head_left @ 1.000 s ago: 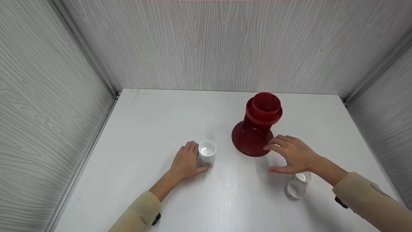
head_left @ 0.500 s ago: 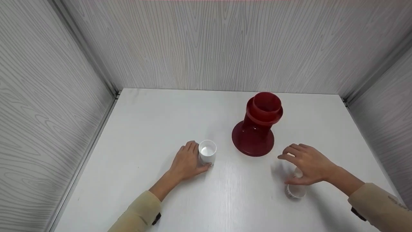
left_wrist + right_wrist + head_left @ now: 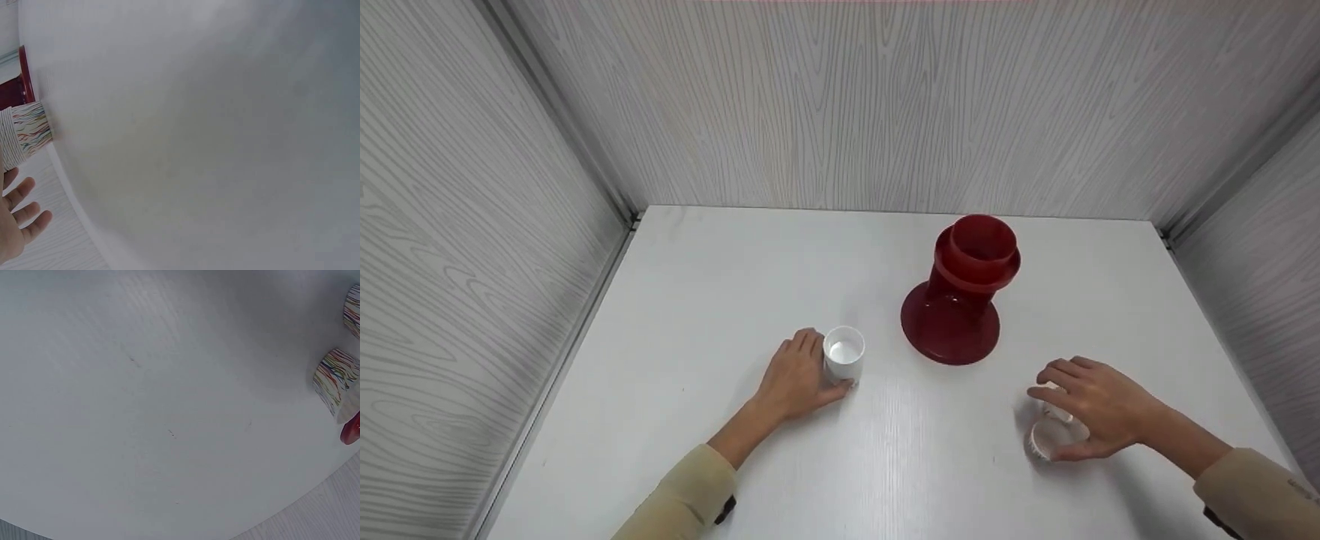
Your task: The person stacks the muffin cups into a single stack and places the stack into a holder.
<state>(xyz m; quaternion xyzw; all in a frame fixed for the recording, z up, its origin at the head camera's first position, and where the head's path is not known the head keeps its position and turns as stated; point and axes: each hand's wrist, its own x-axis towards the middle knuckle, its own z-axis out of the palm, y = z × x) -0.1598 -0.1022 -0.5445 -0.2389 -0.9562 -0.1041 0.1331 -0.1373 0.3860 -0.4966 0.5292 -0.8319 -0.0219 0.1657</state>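
Observation:
My left hand [image 3: 793, 381] holds a white cup [image 3: 844, 356], thumb on its near side and fingers on its left. In the left wrist view this cup shows colored streaks [image 3: 32, 126] and a finely ribbed band; the fingers [image 3: 22, 215] extend past it. My right hand [image 3: 1099, 411] hovers around two small paper baking cups, thumb and fingers spread apart. The nearer baking cup [image 3: 1044, 441] lies between thumb and fingers; the farther one [image 3: 1054, 411] is partly hidden. The right wrist view shows streaked cups [image 3: 333, 379] at its right edge, without the hand.
A dark red plastic piece with a round base [image 3: 949, 334] and an upright open tube [image 3: 979, 262] stands behind, between the hands. The white table [image 3: 720, 277] is bounded by grey wood-grain panels [image 3: 840, 105] at the back and both sides.
My right hand has moved right and toward me, from beside the red piece's base to over the baking cups. My left hand and its cup stay in place.

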